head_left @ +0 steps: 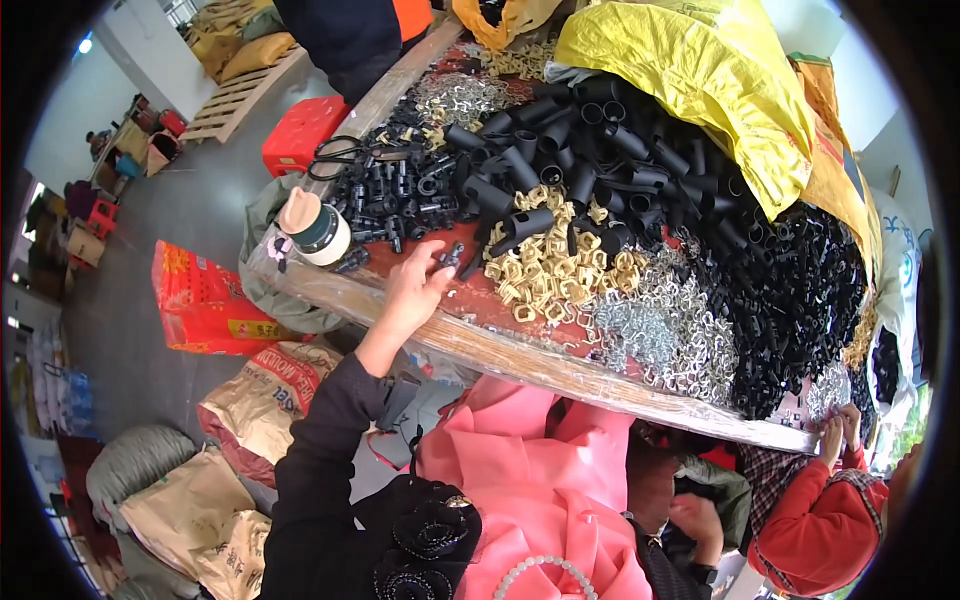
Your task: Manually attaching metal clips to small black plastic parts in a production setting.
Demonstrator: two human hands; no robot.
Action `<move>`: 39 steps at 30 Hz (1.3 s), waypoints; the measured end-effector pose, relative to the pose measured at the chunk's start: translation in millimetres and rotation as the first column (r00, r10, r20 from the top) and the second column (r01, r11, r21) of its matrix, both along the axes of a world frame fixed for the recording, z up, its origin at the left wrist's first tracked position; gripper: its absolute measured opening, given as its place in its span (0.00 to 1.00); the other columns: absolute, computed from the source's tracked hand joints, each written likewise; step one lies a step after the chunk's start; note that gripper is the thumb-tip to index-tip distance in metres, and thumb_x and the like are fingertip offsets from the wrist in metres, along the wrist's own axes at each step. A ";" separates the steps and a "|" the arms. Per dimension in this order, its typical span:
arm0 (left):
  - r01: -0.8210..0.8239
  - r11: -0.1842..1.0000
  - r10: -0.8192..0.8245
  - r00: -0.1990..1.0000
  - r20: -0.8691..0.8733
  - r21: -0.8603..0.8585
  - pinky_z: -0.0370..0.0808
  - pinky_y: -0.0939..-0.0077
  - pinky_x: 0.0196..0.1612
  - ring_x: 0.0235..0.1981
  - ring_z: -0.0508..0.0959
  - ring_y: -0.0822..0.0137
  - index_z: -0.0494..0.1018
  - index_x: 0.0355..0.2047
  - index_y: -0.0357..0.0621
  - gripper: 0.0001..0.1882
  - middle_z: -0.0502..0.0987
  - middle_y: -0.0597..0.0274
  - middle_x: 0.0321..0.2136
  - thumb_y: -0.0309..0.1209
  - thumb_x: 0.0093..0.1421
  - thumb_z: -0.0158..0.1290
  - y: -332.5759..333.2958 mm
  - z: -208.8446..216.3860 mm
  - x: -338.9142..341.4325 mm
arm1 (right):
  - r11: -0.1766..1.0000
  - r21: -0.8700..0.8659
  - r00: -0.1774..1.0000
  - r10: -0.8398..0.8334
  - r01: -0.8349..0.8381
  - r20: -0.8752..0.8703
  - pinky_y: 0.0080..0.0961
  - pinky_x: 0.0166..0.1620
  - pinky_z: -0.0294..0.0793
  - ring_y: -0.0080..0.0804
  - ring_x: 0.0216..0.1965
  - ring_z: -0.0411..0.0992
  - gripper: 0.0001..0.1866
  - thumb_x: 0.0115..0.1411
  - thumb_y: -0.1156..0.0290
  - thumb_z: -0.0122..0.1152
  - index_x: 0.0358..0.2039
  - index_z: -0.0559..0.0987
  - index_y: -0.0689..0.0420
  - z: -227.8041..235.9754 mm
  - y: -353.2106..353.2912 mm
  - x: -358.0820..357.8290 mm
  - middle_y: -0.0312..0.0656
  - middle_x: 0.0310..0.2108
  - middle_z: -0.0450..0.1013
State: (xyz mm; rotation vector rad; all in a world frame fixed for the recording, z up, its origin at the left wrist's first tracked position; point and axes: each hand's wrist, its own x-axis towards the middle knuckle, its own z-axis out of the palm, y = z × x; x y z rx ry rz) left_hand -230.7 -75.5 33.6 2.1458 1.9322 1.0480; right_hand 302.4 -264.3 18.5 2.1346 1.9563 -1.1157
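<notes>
My left hand reaches over the table's near edge, its thumb and fingers pinched on a small black plastic part. To its upper left lie many similar black plastic parts. Just right of the hand spreads a heap of gold-coloured metal clips, with short black tubes piled behind it. My right hand is low beside my lap, right of the pink cloth. Its fingers are curled, and whatever they may hold is hidden.
A wide-mouthed jar with a pink lid stands at the table's left corner. Silver hooks and black pieces cover the right side. A yellow sack lies behind. At the far right a co-worker's hands touch the table edge.
</notes>
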 end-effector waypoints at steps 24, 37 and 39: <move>0.823 0.503 0.139 0.225 0.965 -0.264 0.69 0.85 0.29 0.27 0.72 0.75 0.67 0.36 0.42 0.13 0.71 0.66 0.27 0.28 0.49 0.54 -44.0 33.5 134.4 | 0.568 0.800 0.928 0.371 -0.194 -0.038 0.28 0.21 0.63 0.41 0.18 0.65 0.02 0.49 0.77 0.50 0.22 0.67 0.58 42.3 171.8 -226.0 0.43 0.20 0.65; 0.545 0.835 -0.330 0.612 0.718 -0.080 0.68 0.73 0.35 0.31 0.73 0.62 0.68 0.30 0.41 0.10 0.73 0.58 0.27 0.26 0.46 0.54 -37.8 26.2 150.3 | 0.953 0.223 0.500 0.095 0.204 -0.861 0.09 0.18 0.57 0.13 0.15 0.58 0.08 0.57 0.73 0.47 0.37 0.64 0.59 57.9 152.7 -236.7 0.31 0.17 0.63; 0.542 0.838 -0.336 0.597 0.728 -0.058 0.68 0.74 0.34 0.30 0.73 0.63 0.68 0.30 0.41 0.09 0.72 0.58 0.26 0.26 0.46 0.54 -37.9 22.7 151.5 | 0.954 0.229 0.501 0.105 0.193 -0.859 0.08 0.18 0.57 0.13 0.15 0.58 0.09 0.57 0.72 0.46 0.38 0.63 0.59 57.7 151.6 -236.7 0.31 0.17 0.63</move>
